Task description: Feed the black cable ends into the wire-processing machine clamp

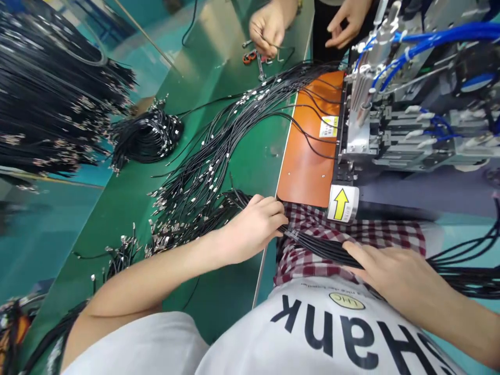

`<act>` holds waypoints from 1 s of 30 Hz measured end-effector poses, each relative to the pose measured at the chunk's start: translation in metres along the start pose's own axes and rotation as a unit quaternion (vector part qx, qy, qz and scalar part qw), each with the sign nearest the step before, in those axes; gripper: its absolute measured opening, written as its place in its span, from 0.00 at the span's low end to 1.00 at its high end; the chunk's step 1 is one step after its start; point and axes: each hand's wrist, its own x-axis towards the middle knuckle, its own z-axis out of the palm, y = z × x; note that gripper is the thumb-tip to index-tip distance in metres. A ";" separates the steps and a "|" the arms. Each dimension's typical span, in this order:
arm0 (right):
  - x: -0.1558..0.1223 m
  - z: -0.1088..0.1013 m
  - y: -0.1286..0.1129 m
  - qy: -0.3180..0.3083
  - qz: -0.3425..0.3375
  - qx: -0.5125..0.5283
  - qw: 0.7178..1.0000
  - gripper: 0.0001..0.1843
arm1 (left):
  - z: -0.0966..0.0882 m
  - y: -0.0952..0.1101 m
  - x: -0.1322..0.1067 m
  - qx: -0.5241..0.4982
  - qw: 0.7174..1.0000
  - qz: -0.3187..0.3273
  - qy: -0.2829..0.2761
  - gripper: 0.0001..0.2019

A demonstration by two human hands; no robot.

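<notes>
Right, here we are at the bench edge: the left hand [253, 226] has its fingers curled and pinched around the near end of a bundle of black cables [324, 247], just where the metal-tipped ends gather. The right hand [394, 278] lies flat on the same bundle further along, fingers stretched out and pressing it down against the checked cloth [312, 260] over the lap; whether the thumb closes underneath I cannot tell. So the bundle runs between the two hands, and past the right hand it trails off toward the frame edge.

How far along? By my reading, early to middle. One handful is gathered and held straight, but just beyond the left grip a big loose spread of cables with terminals [203, 172] fans across the green bench top [250, 172], unsorted, and further out from that hand sits a coiled cable bundle [146, 136]. Well away on the same side, a thick bank of hanging cables [42, 104] waits too. Plenty appears left to handle.

Ahead of the grip, an orange plate [312, 151] fronts a machine with blue air hoses [414, 88], and several cables already lie across the plate toward it. A yellow arrow label [341, 203] sits just above the held bundle. At the far end a co-worker's hands [269, 26] fiddle with small tools, well apart.
</notes>
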 end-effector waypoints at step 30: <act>0.102 -0.034 0.032 -0.167 0.242 0.821 0.490 0.14 | -0.004 -0.065 0.069 -0.217 0.964 0.076 0.131 0.13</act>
